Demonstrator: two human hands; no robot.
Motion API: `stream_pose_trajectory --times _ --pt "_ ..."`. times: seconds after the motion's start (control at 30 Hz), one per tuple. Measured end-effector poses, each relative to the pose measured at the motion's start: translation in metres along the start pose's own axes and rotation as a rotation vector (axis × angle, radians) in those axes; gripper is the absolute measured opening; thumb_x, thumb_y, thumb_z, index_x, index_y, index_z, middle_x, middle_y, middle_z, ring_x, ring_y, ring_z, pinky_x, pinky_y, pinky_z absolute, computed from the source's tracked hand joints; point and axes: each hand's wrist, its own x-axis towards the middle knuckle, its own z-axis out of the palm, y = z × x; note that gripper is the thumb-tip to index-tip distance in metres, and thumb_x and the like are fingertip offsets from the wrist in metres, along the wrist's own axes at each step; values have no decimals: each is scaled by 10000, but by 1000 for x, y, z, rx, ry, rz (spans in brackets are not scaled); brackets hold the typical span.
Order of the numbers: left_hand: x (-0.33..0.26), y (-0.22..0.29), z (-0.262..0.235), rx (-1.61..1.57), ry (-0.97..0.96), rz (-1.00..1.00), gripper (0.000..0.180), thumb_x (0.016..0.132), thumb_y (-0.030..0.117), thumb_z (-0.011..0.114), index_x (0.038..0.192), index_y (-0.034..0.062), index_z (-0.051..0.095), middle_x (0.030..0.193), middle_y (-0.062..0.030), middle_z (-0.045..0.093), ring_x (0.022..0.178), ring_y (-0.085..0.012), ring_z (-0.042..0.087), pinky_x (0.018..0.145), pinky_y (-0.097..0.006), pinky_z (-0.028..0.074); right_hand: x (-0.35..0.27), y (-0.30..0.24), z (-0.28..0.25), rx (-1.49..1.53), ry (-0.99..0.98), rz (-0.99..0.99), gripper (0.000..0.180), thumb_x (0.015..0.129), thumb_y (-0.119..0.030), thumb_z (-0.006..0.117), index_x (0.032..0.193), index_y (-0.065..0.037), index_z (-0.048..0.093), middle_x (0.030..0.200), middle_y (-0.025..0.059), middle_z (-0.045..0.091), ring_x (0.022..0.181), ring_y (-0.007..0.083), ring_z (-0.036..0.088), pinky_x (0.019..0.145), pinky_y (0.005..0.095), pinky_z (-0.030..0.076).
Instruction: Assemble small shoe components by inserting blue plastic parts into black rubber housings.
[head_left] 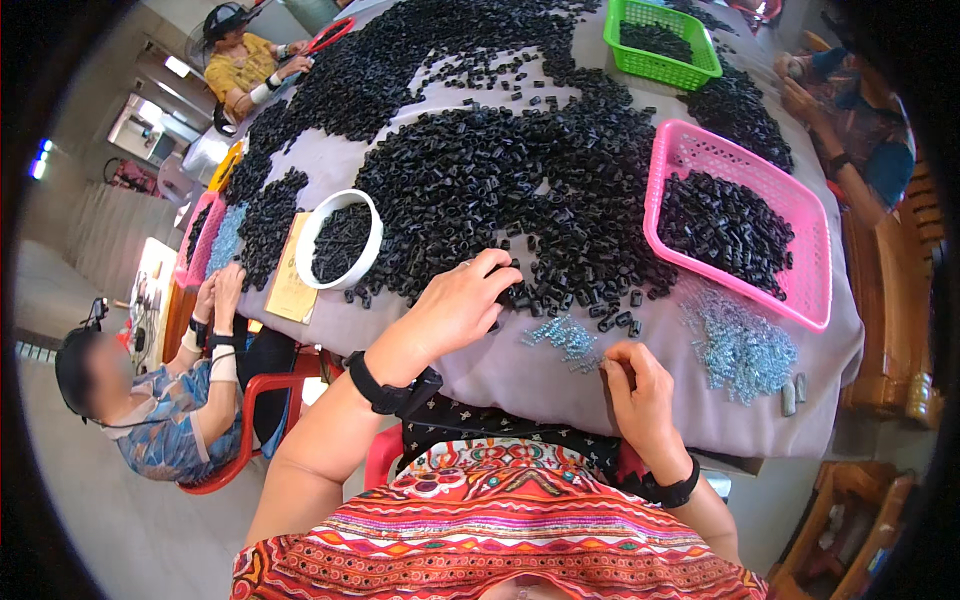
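Observation:
A broad heap of small black tubular plastic pieces [520, 190] covers much of the cloth-covered table in front of me. My left hand [460, 305] reaches over the near edge of this heap, its fingers bent and the thumb apart from them, touching or just above the black pieces. Close to the table's front edge, my right hand [642, 395] has thumb and index finger pinched together; what they hold, if anything, is too small to name. Between the hands lies a little scatter of clear bluish pieces [565, 338]. A larger pile of them [742, 350] sits right of my right hand.
A pink basket [825, 255] of black pieces stands at the right, a green basket [668, 72] farther back. On the left are a white round bowl [378, 235] and a tan booklet [290, 285]. Co-workers sit at left [170, 430], far left [240, 65] and right [855, 120].

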Motion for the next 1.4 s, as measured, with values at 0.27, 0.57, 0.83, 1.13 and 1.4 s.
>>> stream_pose_trajectory --times 0.27,0.57,0.83,1.13,1.4 --pt "-41 10 -8 -6 99 -132 436 787 48 693 1209 93 595 1450 -140 445 1079 -320 595 893 -403 525 3 -2 0 21 -49 5 92 862 8 648 947 -12 617 799 128 620 633 258 605 580 332 470" --pt "-60 27 16 -59 240 -248 328 812 165 737 1105 93 607 1144 -95 546 967 -309 617 794 -381 530 0 -5 1 31 -40 57 87 874 -7 653 958 -8 629 786 128 613 624 240 597 583 318 464" --pt "-61 4 25 -161 375 -209 292 808 55 691 1092 71 624 1103 -108 587 921 -310 629 799 -386 531 -1 -5 2 -59 -9 36 100 885 -7 635 980 -1 663 824 107 645 687 188 620 638 283 482" --pt "-82 -2 38 -502 590 -265 361 819 -17 702 1164 52 620 1073 -66 582 776 -127 570 675 -260 521 26 -53 11 137 -133 237 115 938 -26 583 1023 20 645 889 80 694 743 120 659 672 253 510" --pt "-96 -6 40 -429 572 -255 231 834 19 708 1061 28 661 900 -76 608 723 -154 606 646 -264 507 72 -86 52 137 -150 23 105 907 -10 612 1001 23 645 860 92 668 720 136 657 666 265 511"
